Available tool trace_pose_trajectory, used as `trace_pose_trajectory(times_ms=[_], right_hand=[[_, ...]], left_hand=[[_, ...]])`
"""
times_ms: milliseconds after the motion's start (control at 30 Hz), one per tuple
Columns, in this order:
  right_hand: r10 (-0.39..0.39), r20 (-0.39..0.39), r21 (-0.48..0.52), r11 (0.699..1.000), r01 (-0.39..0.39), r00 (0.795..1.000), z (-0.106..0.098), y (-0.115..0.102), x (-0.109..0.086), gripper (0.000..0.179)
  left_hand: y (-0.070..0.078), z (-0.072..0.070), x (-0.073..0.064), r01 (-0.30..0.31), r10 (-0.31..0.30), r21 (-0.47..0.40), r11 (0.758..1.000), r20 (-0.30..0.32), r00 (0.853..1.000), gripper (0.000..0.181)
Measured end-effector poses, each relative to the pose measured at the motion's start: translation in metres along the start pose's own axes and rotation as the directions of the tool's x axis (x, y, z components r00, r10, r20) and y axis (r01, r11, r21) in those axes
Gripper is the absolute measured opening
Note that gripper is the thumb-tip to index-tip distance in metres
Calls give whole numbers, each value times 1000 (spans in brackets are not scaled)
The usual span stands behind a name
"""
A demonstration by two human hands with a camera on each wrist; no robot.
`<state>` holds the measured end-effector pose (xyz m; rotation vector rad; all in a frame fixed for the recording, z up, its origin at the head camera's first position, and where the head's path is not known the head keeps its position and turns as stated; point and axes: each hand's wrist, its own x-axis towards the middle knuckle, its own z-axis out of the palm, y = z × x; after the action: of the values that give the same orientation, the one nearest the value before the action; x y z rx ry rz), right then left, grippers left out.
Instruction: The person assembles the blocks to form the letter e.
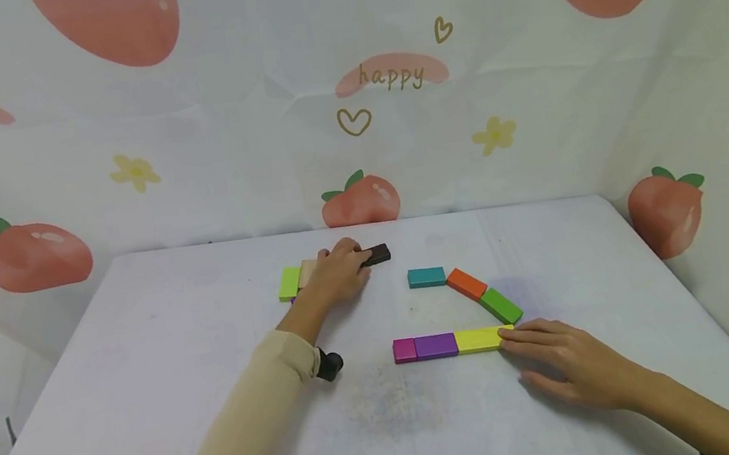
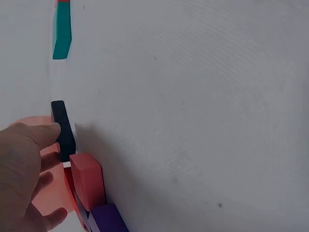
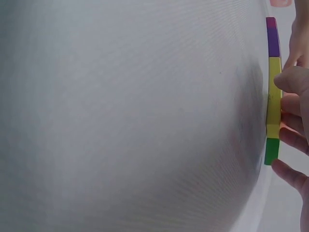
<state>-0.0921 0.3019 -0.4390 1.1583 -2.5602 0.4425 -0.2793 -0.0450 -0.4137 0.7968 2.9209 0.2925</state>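
dark block (image 2: 66,136) is pinched by left fingers (image 2: 47,134) while right fingers (image 1: 528,347), slightly spread, touch the yellow block (image 1: 478,340).

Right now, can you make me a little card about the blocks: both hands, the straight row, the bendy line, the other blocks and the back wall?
Left hand: pinches the dark block
Right hand: touches the yellow block's right end
Straight row, left to right: magenta block, purple block, yellow block
Bendy line, left to right: teal block, orange block, green block
Left of dark block: lime block, pale block, others partly hidden
Back wall: peaches, hearts, flowers, "happy" on white cloth
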Motion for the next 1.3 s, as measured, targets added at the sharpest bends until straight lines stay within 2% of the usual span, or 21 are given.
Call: trace_pose_trajectory(times_ms=[167,367,500,700,867,1300], right_hand=[[5,8,5,1000,-5,1000,0,0,0,55],[17,16,-3,1000,-17,1000,0,-1,0,55],[16,14,-4,1000,-16,1000,0,-1,0,54],[25,22,-8,1000,-25,999,0,-1,0,54],[49,45,-23,999,-48,998,-1,-1,-2,54],[41,33,-14,999,-40,999,-1,-2,0,54]], left_hand=[[-2,2,-4,-55,54,-25,998,-39,998,36],[-6,3,-11,-103,95,-97,990,-84,992,31],[-7,3,-15,-152,141,-104,983,-105,984,29],[-9,4,-18,-220,215,-81,972,-68,974,32],[-9,5,-21,-229,226,-107,968,-39,973,33],[-2,7,-34,-267,264,-97,959,-42,964,35]])
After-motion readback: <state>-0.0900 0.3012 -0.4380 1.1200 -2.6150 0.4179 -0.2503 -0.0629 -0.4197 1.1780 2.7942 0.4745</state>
